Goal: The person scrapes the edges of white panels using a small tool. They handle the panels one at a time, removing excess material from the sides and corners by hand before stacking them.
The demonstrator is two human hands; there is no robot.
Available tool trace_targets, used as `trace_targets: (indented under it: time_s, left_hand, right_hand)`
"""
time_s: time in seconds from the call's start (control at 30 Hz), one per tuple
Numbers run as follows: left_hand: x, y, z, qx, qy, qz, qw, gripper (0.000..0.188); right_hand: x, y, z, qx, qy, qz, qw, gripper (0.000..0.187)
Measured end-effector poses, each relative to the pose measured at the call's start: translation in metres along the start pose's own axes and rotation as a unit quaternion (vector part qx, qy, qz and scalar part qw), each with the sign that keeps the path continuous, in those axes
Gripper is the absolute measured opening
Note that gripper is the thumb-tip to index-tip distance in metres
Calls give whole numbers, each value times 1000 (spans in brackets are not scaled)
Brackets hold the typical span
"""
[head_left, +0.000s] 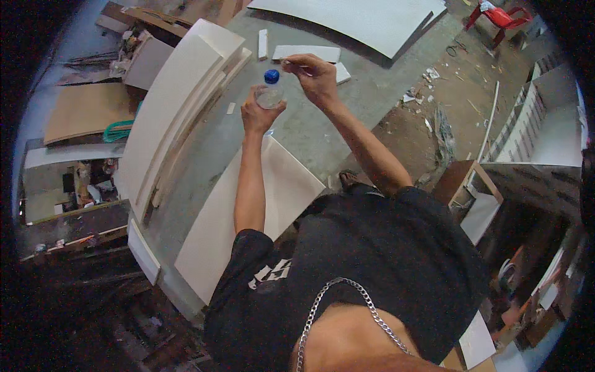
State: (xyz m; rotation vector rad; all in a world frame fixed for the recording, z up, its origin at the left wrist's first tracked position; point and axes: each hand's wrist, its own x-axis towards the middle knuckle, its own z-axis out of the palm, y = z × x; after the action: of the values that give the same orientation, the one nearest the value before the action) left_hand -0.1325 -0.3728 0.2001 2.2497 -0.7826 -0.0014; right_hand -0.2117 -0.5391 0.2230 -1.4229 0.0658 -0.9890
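Note:
My left hand [253, 115] is wrapped round a clear plastic bottle [269, 97], held upright with its blue cap [271, 76] on top. Just right of the cap, and apart from it, is my right hand [317, 77]. Its thumb and forefinger are pinched together, and anything between them is too small to make out. Below my left forearm lies a large pale board [229, 217]. White offcuts [307, 53] lie beyond my hands on the grey surface.
Pale panels [176, 93] are stacked to the left, with a coil of green cord [118, 131] past them. Large white sheets [365, 22] lie at the far side. Scraps litter the brown floor [462, 93] on the right, near a red chair [499, 18] and an open wooden box [474, 198].

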Motion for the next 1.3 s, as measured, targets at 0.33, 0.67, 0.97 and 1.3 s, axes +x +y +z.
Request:
trace_targets:
  time_s: [0.33,0.67,0.97,1.3]
  left_hand:
    - [-41,52,-57,252,-129,-101,954,73]
    - [-11,40,-60,376,-276,-89,880,74]
    - [49,-31,-20,0,44,53,998,96]
    - [75,-104,22,-207,94,-110,968,122]
  right_hand:
    - [-43,5,26,-163,-56,68,983,17]
    - [-66,88,28,-89,-96,211,969,23]
    - [30,15,32,-53,-144,-35,988,32]
    - [-56,-11,-13,-79,-191,233,950,31]
